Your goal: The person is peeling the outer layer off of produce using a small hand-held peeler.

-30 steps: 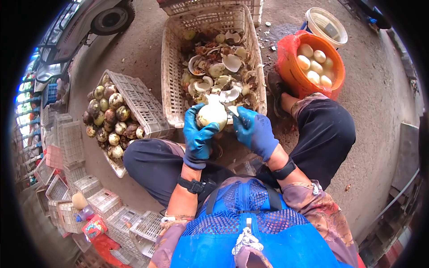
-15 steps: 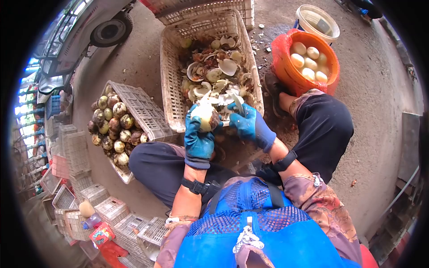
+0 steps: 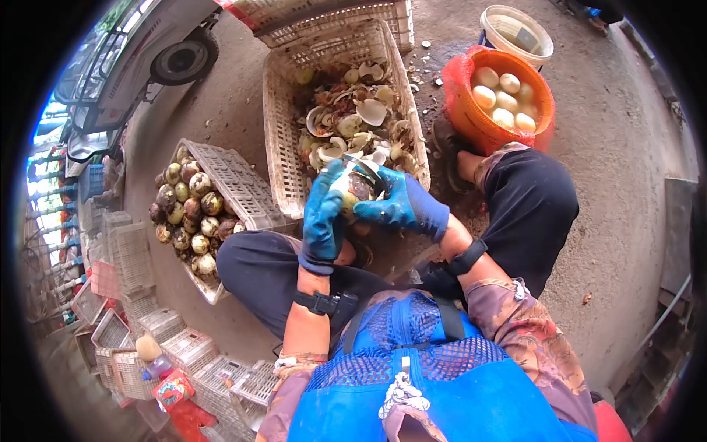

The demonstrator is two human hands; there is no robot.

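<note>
- Blue-gloved left hand (image 3: 322, 221) grasps a husked fruit (image 3: 352, 188); right hand (image 3: 398, 202) grips a knife (image 3: 366, 166) on it.
- Peel crate (image 3: 283, 147) rim lies just ahead; concrete floor (image 3: 626, 147) is open rightward.

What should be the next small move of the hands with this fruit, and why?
Probably one more paring stroke. The left hand grips a half-peeled fruit that shows dark husk, the right hand holds a blade against it, and the crate of peelings lies right below to catch the slice.
</note>
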